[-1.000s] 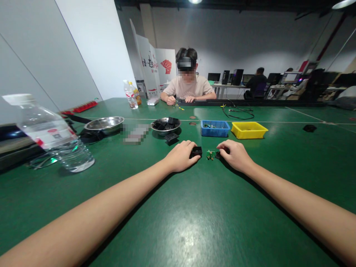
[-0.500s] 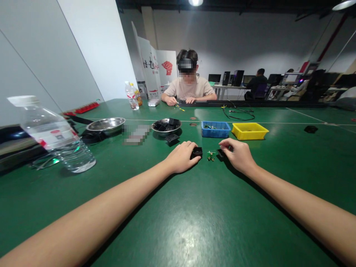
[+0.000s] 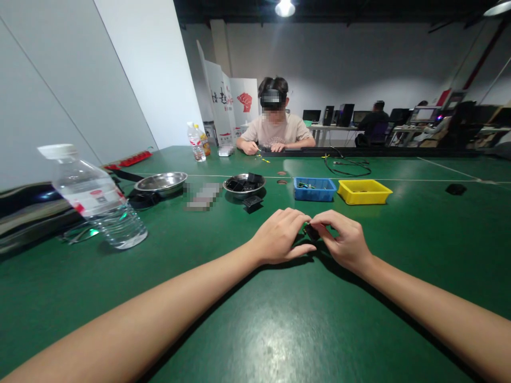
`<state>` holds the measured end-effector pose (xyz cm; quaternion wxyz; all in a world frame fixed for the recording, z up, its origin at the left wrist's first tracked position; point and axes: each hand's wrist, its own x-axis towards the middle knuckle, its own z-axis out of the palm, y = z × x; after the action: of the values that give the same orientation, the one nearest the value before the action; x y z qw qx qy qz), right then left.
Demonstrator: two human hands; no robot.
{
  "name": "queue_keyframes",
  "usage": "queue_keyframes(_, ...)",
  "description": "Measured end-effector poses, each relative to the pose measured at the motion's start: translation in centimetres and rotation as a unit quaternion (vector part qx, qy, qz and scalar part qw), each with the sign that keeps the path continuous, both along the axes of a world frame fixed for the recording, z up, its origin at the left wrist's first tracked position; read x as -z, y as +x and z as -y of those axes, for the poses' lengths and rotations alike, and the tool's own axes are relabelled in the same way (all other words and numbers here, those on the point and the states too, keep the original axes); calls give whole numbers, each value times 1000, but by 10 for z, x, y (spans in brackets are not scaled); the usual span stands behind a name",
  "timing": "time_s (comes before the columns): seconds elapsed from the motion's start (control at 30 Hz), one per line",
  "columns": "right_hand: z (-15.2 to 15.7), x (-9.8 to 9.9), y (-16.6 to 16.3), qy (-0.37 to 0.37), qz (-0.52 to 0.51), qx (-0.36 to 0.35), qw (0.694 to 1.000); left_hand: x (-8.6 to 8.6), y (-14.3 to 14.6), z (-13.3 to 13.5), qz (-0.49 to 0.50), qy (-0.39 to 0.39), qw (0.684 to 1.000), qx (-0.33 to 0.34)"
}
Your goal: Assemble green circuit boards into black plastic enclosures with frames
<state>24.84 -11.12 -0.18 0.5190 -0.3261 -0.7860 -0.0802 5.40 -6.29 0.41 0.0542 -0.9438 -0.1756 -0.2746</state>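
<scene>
My right hand (image 3: pixel 342 236) pinches a small black plastic piece (image 3: pixel 312 232) just above the table. From the left, my left hand (image 3: pixel 281 236) reaches up to it, thumb stretched out and apart from the fingers. The left fingertips are close to the piece; whether they touch it I cannot tell. A bit of green circuit board (image 3: pixel 305 227) shows between the left fingers and the black piece, mostly hidden by the hands. The black case seen earlier is out of sight, perhaps covered by my left hand.
Beyond my hands stand a metal bowl (image 3: pixel 229 193) of black cases, a loose black case (image 3: pixel 253 203), a blue bin (image 3: pixel 315 196) with parts and a yellow bin (image 3: pixel 364 198). A tilted water bottle (image 3: pixel 98 199) and a metal dish (image 3: pixel 162 183) are left. A person (image 3: pixel 275 130) sits opposite.
My left hand has moved right, away from where it held the black case, and its thumb has spread. Both hands now meet over the circuit board, which lay uncovered between them.
</scene>
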Motion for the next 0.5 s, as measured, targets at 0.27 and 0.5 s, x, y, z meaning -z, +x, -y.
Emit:
queue_keyframes(0.27,3,1,-2,20,36,-29,999,1,-1,-1,-3,30,1000,-1)
queue_keyframes(0.5,1,0,0,-11,39,-13,999,2,-8,-10,47,6,999,-10)
